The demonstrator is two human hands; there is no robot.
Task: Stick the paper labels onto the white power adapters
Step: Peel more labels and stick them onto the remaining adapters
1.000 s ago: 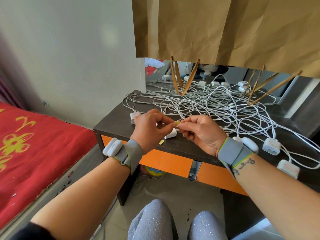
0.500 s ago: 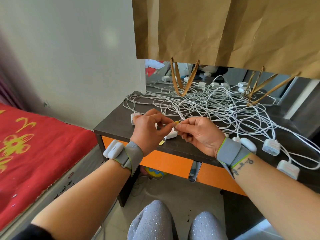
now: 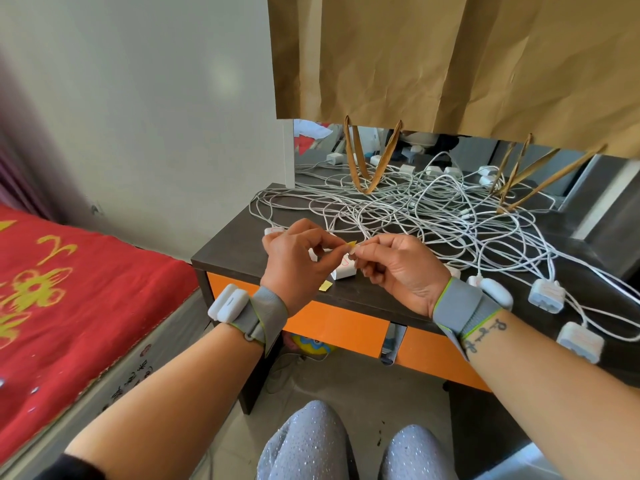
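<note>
My left hand and my right hand meet above the dark table's front edge, both pinching a small paper label with a yellow backing between their fingertips. Just below the hands a white power adapter with a red mark lies on the table. A yellow scrap lies beside it near the edge. More white adapters lie at the right: one and another, and one behind my left hand.
A tangle of white cables covers the dark table, which has orange drawers below. A brown paper bag hangs over a mirror at the back. A red bed stands at the left. My knees are below the table.
Both hands have shifted slightly left and stayed together on the label; the yellow tip shows a little more between the fingertips.
</note>
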